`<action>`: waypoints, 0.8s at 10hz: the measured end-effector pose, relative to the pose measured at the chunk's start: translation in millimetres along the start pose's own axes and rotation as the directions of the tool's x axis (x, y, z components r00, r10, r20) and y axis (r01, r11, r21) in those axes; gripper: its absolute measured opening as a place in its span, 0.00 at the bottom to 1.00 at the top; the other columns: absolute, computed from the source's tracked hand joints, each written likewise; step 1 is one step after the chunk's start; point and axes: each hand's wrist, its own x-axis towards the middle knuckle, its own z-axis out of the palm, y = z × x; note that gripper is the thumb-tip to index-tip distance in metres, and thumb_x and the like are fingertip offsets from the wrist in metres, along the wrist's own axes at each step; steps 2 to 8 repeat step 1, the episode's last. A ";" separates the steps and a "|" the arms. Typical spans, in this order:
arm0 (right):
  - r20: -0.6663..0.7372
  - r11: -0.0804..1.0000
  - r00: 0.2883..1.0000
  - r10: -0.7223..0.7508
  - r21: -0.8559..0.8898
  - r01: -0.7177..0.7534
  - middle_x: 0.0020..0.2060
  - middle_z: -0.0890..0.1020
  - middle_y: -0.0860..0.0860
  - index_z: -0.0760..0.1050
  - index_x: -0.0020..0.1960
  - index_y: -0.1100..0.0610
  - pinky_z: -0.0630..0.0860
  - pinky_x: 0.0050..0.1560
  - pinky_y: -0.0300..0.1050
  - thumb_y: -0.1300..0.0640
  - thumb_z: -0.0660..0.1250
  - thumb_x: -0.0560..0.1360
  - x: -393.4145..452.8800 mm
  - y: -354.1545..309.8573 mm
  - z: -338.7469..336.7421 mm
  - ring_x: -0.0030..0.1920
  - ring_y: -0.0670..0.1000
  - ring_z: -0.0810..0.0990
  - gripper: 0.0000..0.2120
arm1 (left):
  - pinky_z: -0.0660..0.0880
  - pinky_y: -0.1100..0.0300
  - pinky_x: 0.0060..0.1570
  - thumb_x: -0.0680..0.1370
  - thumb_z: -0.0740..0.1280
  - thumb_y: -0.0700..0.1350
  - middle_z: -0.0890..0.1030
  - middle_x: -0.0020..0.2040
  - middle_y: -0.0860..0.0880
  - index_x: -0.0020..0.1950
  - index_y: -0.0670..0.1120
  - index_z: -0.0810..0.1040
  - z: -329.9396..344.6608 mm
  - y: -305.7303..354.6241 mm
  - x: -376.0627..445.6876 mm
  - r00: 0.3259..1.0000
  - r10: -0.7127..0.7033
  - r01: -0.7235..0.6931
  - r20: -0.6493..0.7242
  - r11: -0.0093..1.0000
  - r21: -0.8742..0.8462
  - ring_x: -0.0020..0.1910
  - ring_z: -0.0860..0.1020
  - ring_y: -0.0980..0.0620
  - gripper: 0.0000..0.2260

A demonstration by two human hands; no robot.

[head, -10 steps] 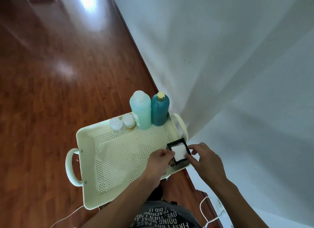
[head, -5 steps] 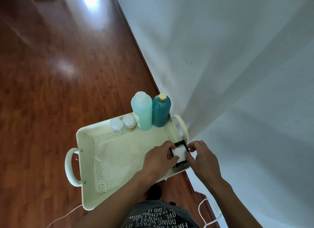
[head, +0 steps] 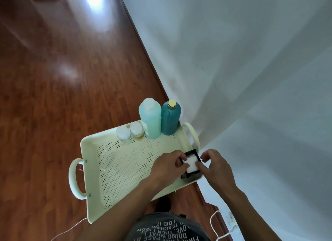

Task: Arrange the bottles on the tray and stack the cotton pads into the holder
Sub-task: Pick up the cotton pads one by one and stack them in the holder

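Observation:
A cream perforated tray (head: 115,161) with two loop handles holds everything. Along its far edge stand a light-green bottle (head: 150,120), a teal bottle with a gold cap (head: 170,118) and two small white-capped jars (head: 129,132). A black square holder (head: 193,153) sits in the near right corner, with white cotton pads (head: 192,163) showing in its top. My left hand (head: 167,168) rests against the holder's left side, fingers on the pads. My right hand (head: 215,167) is at its right side, fingertips pressing the pads' right edge.
The tray stands above a red-brown wooden floor (head: 53,78), close to a white wall (head: 233,60) on the right. A white cable (head: 213,222) runs along the floor near the skirting board, below the tray.
Both hands have closed in on the holder and now press on the pads from either side. The bottles and jars have not moved.

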 end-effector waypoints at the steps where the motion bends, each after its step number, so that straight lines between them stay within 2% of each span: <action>1: -0.002 0.999 1.000 -0.020 0.033 0.020 0.43 0.78 0.40 0.70 0.44 0.42 0.69 0.35 0.37 0.50 0.72 0.73 5.5 -4.9 -14.0 0.38 0.41 0.76 0.10 | 0.68 0.64 0.34 0.76 0.70 0.55 0.77 0.30 0.61 0.47 0.58 0.79 -14.6 -12.6 0.3 0.999 0.020 -0.021 -0.028 0.999 -0.026 0.31 0.75 0.60 0.03; 8: -0.002 0.999 1.000 -0.020 0.033 0.020 0.43 0.78 0.40 0.70 0.44 0.42 0.69 0.35 0.37 0.50 0.72 0.73 5.5 -4.9 -14.0 0.38 0.41 0.76 0.10 | 0.68 0.64 0.34 0.76 0.70 0.55 0.77 0.30 0.61 0.47 0.58 0.79 -14.6 -12.6 0.3 0.999 0.020 -0.021 -0.028 0.999 -0.026 0.31 0.75 0.60 0.03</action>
